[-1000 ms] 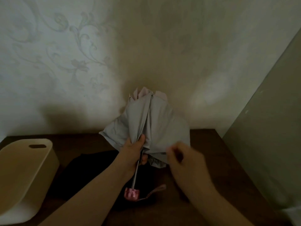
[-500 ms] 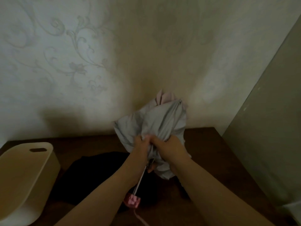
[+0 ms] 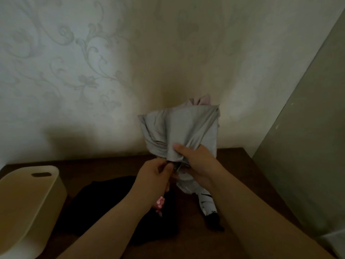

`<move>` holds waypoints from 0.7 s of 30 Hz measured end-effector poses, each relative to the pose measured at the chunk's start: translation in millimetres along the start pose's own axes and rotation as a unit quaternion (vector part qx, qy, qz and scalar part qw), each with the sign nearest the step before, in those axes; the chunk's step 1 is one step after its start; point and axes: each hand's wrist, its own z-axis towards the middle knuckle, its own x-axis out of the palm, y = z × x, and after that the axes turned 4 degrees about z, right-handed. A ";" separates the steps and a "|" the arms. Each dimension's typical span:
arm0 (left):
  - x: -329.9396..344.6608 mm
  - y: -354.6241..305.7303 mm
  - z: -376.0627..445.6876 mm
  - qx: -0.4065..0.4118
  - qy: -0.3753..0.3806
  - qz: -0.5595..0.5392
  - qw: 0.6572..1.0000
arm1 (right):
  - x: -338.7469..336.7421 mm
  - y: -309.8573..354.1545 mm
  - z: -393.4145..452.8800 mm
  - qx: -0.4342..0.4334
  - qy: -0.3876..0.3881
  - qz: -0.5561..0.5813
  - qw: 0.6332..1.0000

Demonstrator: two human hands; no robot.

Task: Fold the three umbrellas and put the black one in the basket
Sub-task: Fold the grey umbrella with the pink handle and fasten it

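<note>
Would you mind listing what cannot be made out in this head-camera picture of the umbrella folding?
- Grey umbrella: its shaft is hidden by the gathered canopy and both hands.
- Left hand: what its fingers pinch is too dark to tell.
- Black umbrella: its shape is lost in shadow and partly behind the forearms.
- Basket: cut off by the left edge.
- Pink handle: mostly behind the left wrist.
</note>
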 end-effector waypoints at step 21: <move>3.7 -14.9 11.0 -0.060 0.090 -0.319 0.942 | -27.3 23.6 -6.0 0.022 0.033 0.175 0.984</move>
